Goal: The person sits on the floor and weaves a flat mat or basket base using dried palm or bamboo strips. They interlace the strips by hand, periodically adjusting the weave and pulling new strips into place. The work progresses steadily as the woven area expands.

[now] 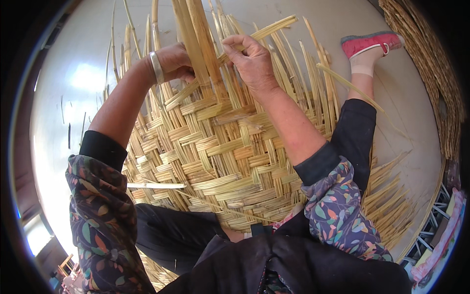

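A half-woven mat of split reed strips spreads across the floor before me, its pale yellow bands crossing over and under. Loose strip ends fan out along its far edge. A bunch of raised reed strips stands up from the weave between my hands. My left hand, with a bracelet at the wrist, is closed against their left side; its fingertips are partly hidden behind them. My right hand pinches a crosswise reed strip that passes by the raised bunch and sticks out to the far right.
A narrow white strip lies across the mat's left part. My leg with a red shoe stretches along the right. Beyond it rests a long brown bundle of stalks. A metal rack stands at the lower right.
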A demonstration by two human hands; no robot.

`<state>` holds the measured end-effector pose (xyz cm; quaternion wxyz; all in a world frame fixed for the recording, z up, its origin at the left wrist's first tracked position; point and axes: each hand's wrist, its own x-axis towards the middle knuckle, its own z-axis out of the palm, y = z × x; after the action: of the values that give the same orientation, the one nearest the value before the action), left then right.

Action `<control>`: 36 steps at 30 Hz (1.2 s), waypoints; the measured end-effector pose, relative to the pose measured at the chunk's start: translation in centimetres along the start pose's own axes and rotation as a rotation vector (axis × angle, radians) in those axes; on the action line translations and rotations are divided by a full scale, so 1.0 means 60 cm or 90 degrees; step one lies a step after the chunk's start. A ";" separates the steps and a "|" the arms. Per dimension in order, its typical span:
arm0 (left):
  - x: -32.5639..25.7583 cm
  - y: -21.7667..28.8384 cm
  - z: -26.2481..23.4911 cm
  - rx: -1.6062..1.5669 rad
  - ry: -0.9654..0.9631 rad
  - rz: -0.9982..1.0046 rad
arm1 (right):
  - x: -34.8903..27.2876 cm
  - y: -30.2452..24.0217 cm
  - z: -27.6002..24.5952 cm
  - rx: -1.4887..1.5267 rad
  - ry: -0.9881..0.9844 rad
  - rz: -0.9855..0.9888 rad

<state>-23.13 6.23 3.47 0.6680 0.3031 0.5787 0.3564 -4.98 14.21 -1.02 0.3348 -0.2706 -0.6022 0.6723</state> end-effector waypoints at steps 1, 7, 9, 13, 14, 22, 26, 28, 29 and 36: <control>-0.001 0.000 -0.001 -0.006 -0.007 0.005 | 0.003 0.002 0.001 -0.007 -0.003 -0.006; 0.007 -0.018 -0.016 -0.071 -0.065 0.044 | 0.010 0.009 0.004 -0.043 -0.015 -0.030; 0.011 -0.022 -0.017 -0.084 -0.069 0.047 | 0.010 0.011 0.002 -0.048 -0.017 -0.030; 0.013 -0.019 -0.018 -0.107 -0.110 0.052 | 0.009 0.010 -0.001 -0.060 -0.019 -0.031; 0.011 -0.019 -0.015 -0.110 -0.103 0.055 | 0.009 0.011 -0.001 -0.062 -0.019 -0.031; 0.015 -0.037 -0.017 -0.131 -0.057 0.073 | 0.010 0.014 -0.006 -0.017 -0.040 -0.006; 0.012 -0.041 -0.020 -0.144 -0.044 0.064 | 0.012 0.016 -0.005 0.053 -0.059 0.004; 0.014 -0.044 -0.020 -0.152 -0.043 0.058 | 0.011 0.016 -0.007 0.082 -0.063 0.034; 0.015 -0.043 -0.017 -0.156 -0.049 0.062 | 0.011 0.016 -0.009 0.096 -0.063 0.050; 0.018 -0.041 -0.015 -0.147 -0.066 0.051 | 0.012 0.010 -0.004 0.065 -0.063 0.009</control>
<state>-23.61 5.76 0.72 0.7126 0.2651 0.4863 0.4306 -5.32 14.90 -1.59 0.3131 -0.2235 -0.5811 0.7172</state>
